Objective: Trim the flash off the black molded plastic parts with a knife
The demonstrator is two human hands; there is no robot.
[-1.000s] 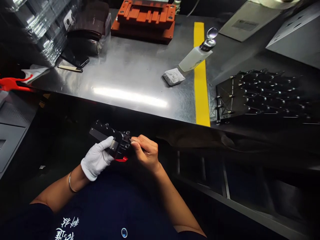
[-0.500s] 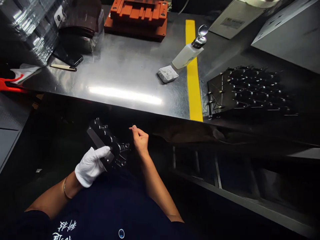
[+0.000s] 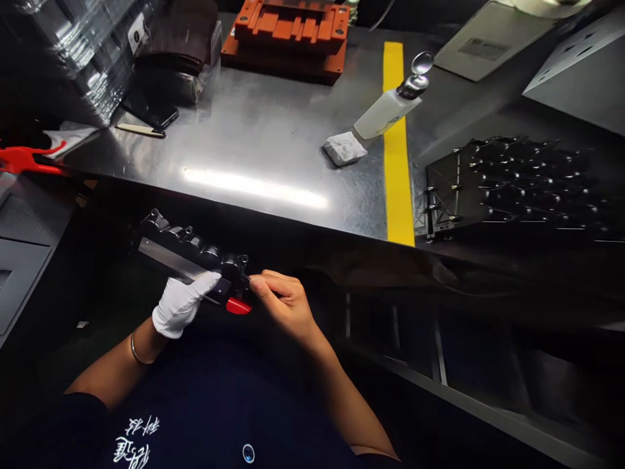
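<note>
My left hand (image 3: 180, 306), in a white glove, grips a glossy black moulded part (image 3: 195, 244) with a row of rounded bosses and a flat plate along its near side. The thumb presses on the plate near the part's right end. My right hand (image 3: 288, 303) is bare. Its thumb and index finger are pinched together at the part's right end; whatever may be between them is hidden or too small to name. A glossy red patch (image 3: 239, 306) shows just below that end; I cannot tell whether it belongs to the part.
The metal table (image 3: 254, 130) lies beyond my hands. On it are a white pump bottle (image 3: 385, 116), a folded white cloth (image 3: 345, 149), an orange-red fixture (image 3: 288, 55), a pen (image 3: 140, 130) and a phone (image 3: 163, 117). Several black parts (image 3: 532, 182) stand right of the yellow tape (image 3: 399, 182).
The black part has turned so that its plate lies closer to level. My right hand has moved down to its right end, and a red patch now shows there. The view has shifted slightly left.
</note>
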